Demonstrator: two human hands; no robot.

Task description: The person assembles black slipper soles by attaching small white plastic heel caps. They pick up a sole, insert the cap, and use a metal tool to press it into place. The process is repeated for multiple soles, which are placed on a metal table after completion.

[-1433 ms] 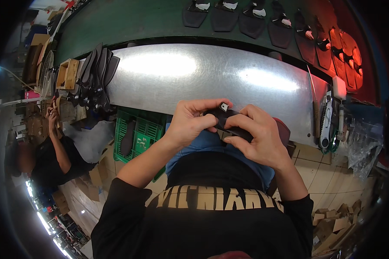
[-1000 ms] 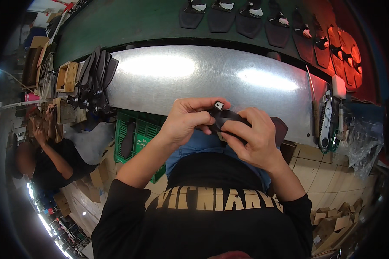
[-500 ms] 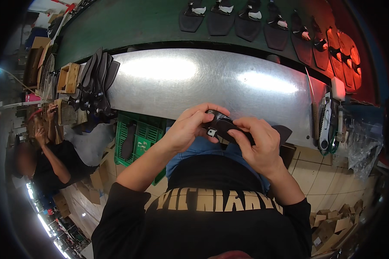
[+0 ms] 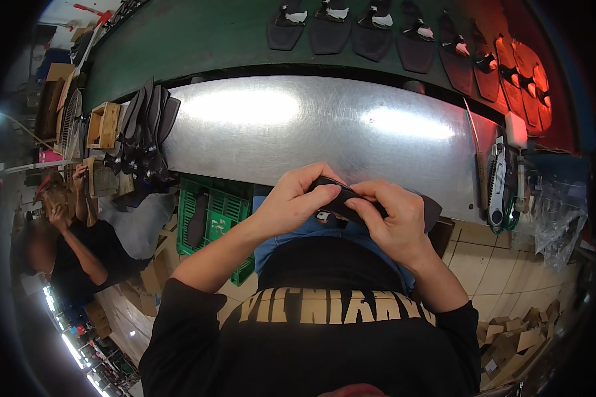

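Steel workbench (image 4: pixel 278 132) spanning the far scene, with a green conveyor (image 4: pixel 198 40) beyond it carrying a row of dark sole pieces (image 4: pixel 367 30); near its front edge, both hands pinch one small black shoe part (image 4: pixel 341 198) between them, left hand (image 4: pixel 295 202) closed over its left end, right hand (image 4: pixel 391 215) pressing thumb and forefinger on its right. The step in hand appears to be fitting or folding the part, which likely calls next for a firm, even squeeze. Green plastic crate (image 4: pixel 212 212) below the bench at left holds a dark flat piece; the small wooden box (image 4: pixel 102 126) at far left shows no readable contents

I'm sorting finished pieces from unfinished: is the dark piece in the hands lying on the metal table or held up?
Held up: both hands, left hand and right hand, pinch the dark piece above the lap, off the metal table.
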